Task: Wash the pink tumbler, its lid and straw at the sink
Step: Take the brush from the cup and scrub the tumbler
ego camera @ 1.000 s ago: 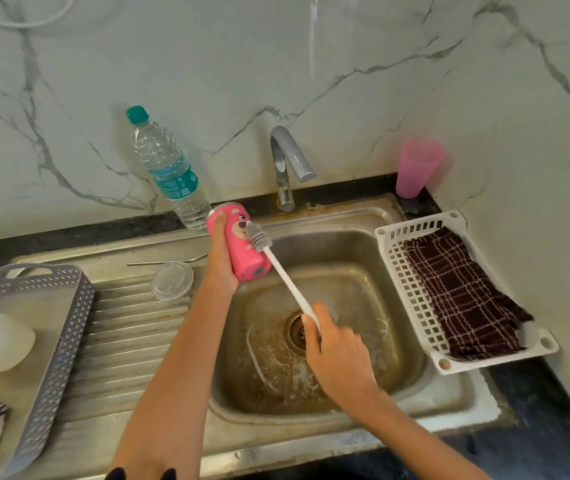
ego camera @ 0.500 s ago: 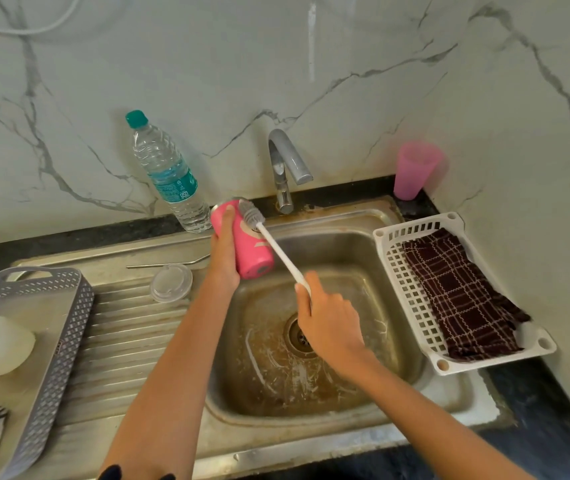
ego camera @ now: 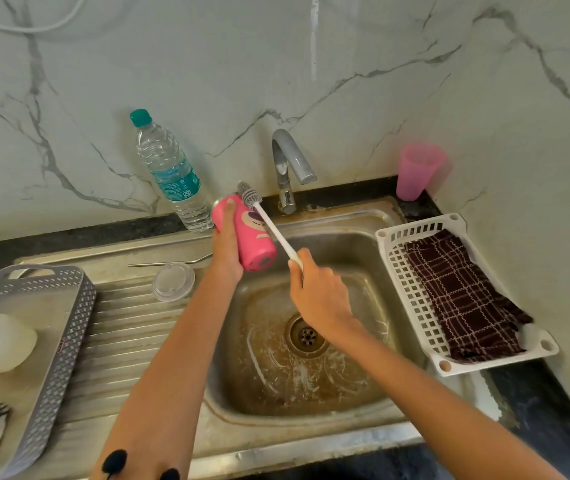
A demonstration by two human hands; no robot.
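My left hand [ego camera: 226, 242] grips the pink tumbler [ego camera: 252, 239], which has a cartoon face on it and is held tilted over the sink's [ego camera: 339, 220] left rim. My right hand [ego camera: 318, 296] holds the white handle of a bottle brush [ego camera: 269, 223]; its grey bristle head rests against the tumbler's upper end. The clear lid [ego camera: 172, 281] lies flat on the drainboard, left of my left wrist. A thin metal straw [ego camera: 169, 263] lies just behind the lid.
The faucet [ego camera: 288, 164] stands behind the basin, with no water visible. A water bottle [ego camera: 169, 171] and a pink cup [ego camera: 417, 169] stand on the back ledge. A white basket [ego camera: 411, 303] with a checked cloth sits right; a grey basket [ego camera: 65, 327] sits left.
The brush head has slid up along the tumbler from its lower part to its upper end. My right hand has moved up and toward the tumbler. The tumbler has barely shifted.
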